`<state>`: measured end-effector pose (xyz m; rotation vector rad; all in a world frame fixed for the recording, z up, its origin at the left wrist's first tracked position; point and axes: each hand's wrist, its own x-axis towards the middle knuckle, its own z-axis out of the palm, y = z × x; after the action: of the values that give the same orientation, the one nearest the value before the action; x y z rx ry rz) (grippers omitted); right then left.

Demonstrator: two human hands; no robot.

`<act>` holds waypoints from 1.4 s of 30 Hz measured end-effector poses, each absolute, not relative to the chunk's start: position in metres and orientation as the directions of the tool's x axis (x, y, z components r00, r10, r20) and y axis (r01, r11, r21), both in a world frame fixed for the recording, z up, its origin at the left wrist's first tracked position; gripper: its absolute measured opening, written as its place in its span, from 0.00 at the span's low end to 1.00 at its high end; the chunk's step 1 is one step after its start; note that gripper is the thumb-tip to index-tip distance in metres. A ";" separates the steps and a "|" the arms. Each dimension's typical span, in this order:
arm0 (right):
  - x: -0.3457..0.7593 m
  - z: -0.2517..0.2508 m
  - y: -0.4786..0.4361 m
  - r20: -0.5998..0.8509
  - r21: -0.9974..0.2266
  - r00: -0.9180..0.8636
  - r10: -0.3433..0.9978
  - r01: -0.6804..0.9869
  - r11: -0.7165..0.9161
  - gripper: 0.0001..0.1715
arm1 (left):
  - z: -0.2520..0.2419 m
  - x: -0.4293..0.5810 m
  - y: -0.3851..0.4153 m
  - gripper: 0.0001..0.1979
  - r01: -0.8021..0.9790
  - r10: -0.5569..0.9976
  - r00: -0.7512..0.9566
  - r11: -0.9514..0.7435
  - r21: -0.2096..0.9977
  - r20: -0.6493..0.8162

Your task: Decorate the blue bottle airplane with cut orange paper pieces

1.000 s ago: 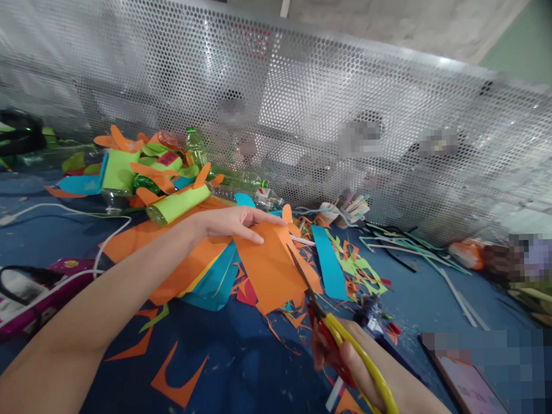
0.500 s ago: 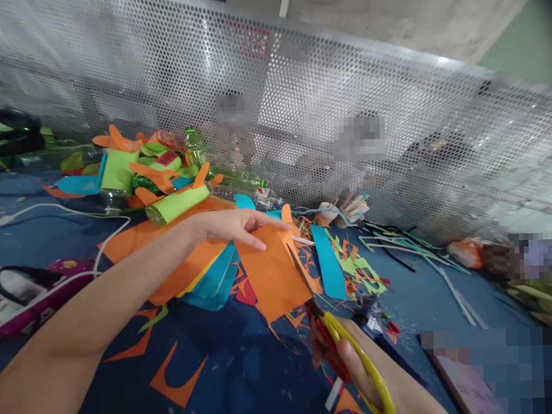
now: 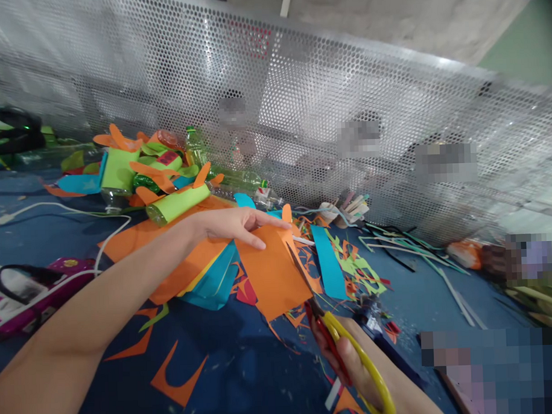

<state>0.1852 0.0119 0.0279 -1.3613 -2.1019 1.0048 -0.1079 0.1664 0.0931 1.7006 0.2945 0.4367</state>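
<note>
Head view: I had my left grip (image 3: 234, 223) loosely pinched on orange paper (image 3: 273, 273), right grip (image 3: 354, 359) wrapped round scissors (image 3: 329, 321), apparently mid-cut; continuing called for steady paper.

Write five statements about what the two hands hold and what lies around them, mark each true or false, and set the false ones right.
1. The right hand holds scissors with red and yellow handles. True.
2. The left hand holds a green paper sheet. False: the left hand holds a flat orange paper sheet.
3. The scissors' blades are at the right-hand part of that sheet. True.
4. A flat blue paper rectangle lies to the right of the sheet. True.
5. A large U-shaped orange paper scrap lies to the right of the scissors. False: the scrap lies to their left.
</note>
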 end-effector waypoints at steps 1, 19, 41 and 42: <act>0.184 0.028 0.011 -0.014 -0.771 -0.407 0.913 0.586 0.249 0.32 | 0.093 -0.108 0.167 0.32 -0.046 0.434 0.893 -0.172 0.984 0.118; 0.166 0.058 0.025 -0.097 -0.840 -0.517 0.851 0.501 0.209 0.37 | 0.094 -0.109 0.167 0.33 -0.014 0.443 0.894 -0.123 0.992 0.067; 0.175 0.053 0.014 0.021 -0.683 -0.584 0.811 0.584 0.438 0.27 | 0.094 -0.098 0.160 0.31 -0.009 0.345 0.935 -0.205 0.979 0.081; 0.173 0.054 0.014 0.028 -0.691 -0.583 0.812 0.575 0.437 0.27 | 0.094 -0.098 0.159 0.31 -0.002 0.344 0.936 -0.206 0.979 0.075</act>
<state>0.1734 0.0141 0.0537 -1.1821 -2.3378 0.9193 -0.0977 0.1594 0.0939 1.7559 0.2575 0.3214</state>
